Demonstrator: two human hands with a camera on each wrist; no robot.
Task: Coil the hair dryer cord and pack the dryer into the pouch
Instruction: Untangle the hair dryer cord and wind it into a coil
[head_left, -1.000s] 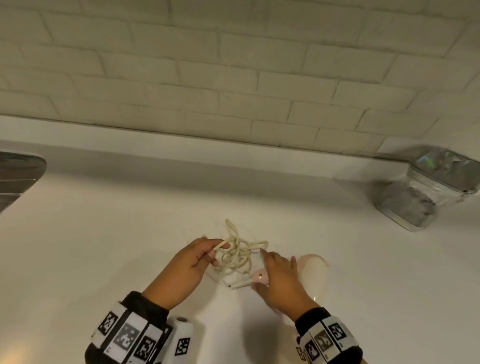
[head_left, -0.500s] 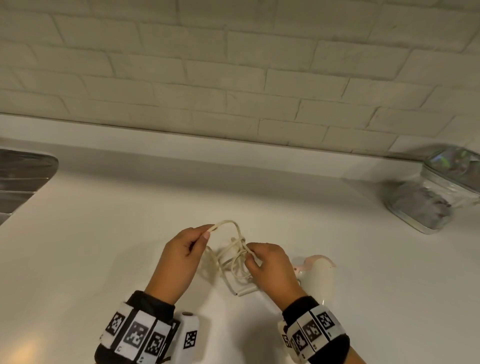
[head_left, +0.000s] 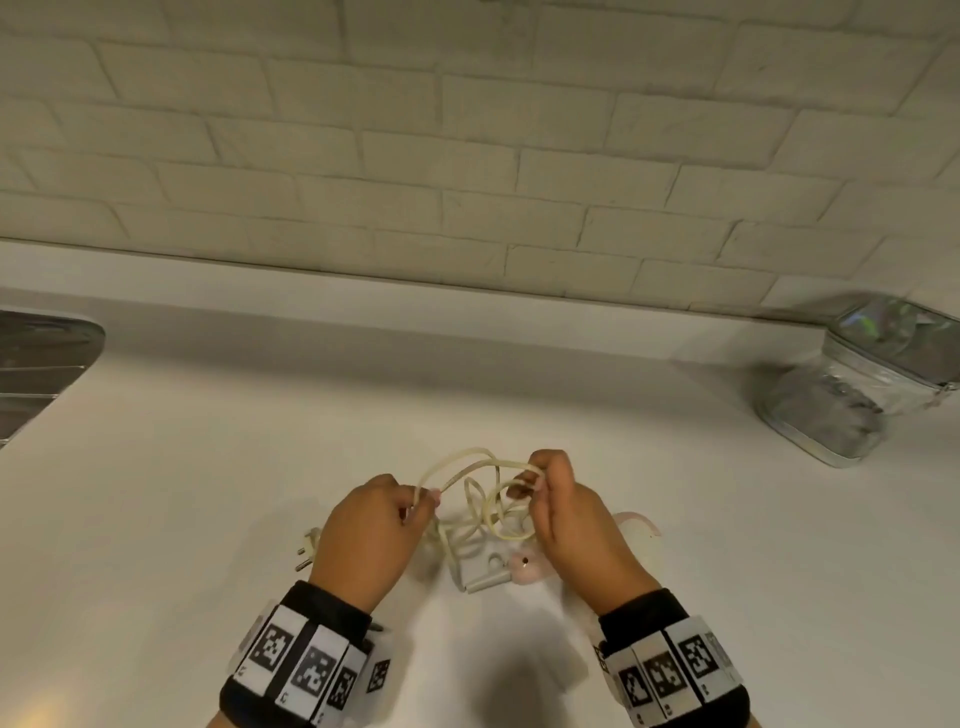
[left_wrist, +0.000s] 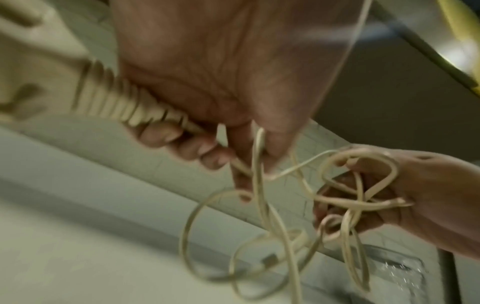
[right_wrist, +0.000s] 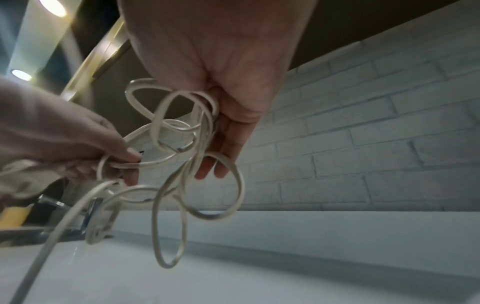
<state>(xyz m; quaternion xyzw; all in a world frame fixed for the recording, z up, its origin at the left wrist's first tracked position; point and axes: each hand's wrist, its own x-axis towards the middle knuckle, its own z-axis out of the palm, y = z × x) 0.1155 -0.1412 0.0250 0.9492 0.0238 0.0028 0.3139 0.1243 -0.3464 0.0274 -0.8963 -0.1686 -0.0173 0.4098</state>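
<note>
A cream hair dryer cord (head_left: 483, 499) hangs in tangled loops between my two hands above the white counter (head_left: 208, 519). My left hand (head_left: 423, 501) pinches one strand, and its curled fingers (left_wrist: 182, 144) hold the ribbed sleeve (left_wrist: 124, 102) of the plug (head_left: 306, 551), which sticks out to the left. My right hand (head_left: 530, 488) grips several loops (right_wrist: 182, 127) in its curled fingers. The pink and white dryer (head_left: 524, 566) lies on the counter under my right hand, partly hidden by it. The clear silvery pouch (head_left: 852, 395) stands at the far right, apart from both hands.
A metal sink (head_left: 36, 364) is at the left edge of the counter. A white brick wall (head_left: 467, 156) with a low ledge runs along the back. Bare counter lies left of my hands and between the dryer and the pouch.
Both hands have risen and moved apart, lifting the cord loops off the counter. The plug now shows to the left of my left hand. The dryer's pink end is uncovered.
</note>
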